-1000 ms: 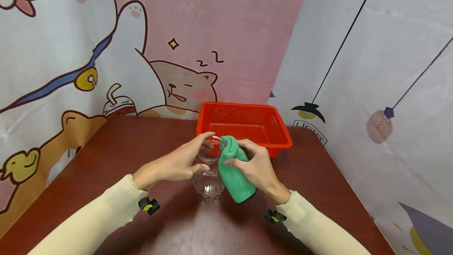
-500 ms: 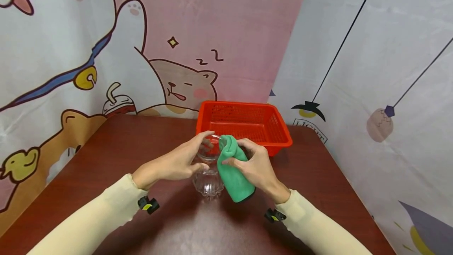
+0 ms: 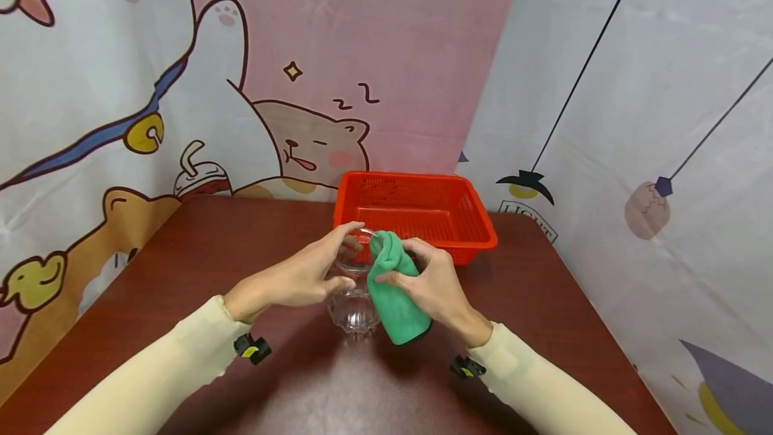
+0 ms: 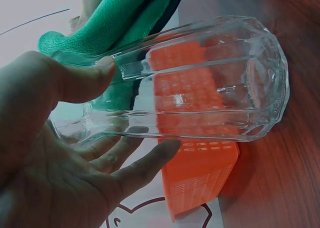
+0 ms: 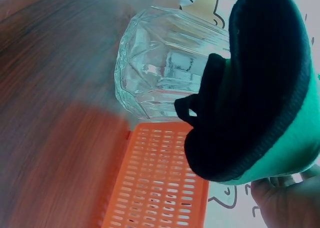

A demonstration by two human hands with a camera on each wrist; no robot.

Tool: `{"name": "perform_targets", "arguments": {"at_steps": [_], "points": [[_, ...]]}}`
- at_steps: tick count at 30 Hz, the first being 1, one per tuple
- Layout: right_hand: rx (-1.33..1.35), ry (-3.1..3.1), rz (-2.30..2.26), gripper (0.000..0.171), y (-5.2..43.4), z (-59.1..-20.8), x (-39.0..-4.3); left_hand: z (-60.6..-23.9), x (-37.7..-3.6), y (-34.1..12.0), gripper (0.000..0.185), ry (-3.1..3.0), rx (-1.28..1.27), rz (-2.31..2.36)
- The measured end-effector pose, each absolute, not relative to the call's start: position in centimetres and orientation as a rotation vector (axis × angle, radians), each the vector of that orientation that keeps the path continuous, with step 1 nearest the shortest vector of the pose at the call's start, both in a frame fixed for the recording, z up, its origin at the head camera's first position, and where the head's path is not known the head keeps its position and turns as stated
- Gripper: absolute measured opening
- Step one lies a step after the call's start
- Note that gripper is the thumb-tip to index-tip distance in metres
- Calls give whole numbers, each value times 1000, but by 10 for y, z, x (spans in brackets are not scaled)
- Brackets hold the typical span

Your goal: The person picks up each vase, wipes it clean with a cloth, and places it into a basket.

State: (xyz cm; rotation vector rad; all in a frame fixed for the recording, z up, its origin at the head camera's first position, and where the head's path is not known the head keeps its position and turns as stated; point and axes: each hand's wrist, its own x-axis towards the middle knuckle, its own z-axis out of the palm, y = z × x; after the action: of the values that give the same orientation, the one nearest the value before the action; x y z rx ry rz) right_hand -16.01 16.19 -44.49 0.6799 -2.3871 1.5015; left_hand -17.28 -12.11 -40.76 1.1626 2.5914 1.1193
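A clear glass vase (image 3: pixel 355 313), with a narrower neck and faceted sides, stands upright over the middle of the table in the head view. My left hand (image 3: pixel 302 275) grips its neck, thumb on the near side and fingers round the far side. The left wrist view shows the thumb (image 4: pixel 90 78) on the glass. In my right hand (image 3: pixel 437 284) is a green cloth (image 3: pixel 398 311), pinched between thumb and fingers. Its folded top lies at the vase's rim, and the rest hangs down beside the vase. Dark edging (image 5: pixel 295 38) on the cloth shows in the right wrist view.
A red-orange perforated plastic basket (image 3: pixel 449 244) stands behind the vase, towards the back of the dark reddish wood table (image 3: pixel 266 227). Cartoon-printed cloth hangings (image 3: pixel 423 72) rise along the back and right side.
The right hand and the green cloth have shifted very slightly to the left. The left hand keeps its grip on the vase.
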Motion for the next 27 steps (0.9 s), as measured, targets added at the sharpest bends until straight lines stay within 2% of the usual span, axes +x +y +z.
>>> {"name": "perform_targets", "arguments": {"at_steps": [27], "points": [[784,-2568,1245,51,162,-453,-164,-405,-173,-121,99,2602,1161,1105]]}}
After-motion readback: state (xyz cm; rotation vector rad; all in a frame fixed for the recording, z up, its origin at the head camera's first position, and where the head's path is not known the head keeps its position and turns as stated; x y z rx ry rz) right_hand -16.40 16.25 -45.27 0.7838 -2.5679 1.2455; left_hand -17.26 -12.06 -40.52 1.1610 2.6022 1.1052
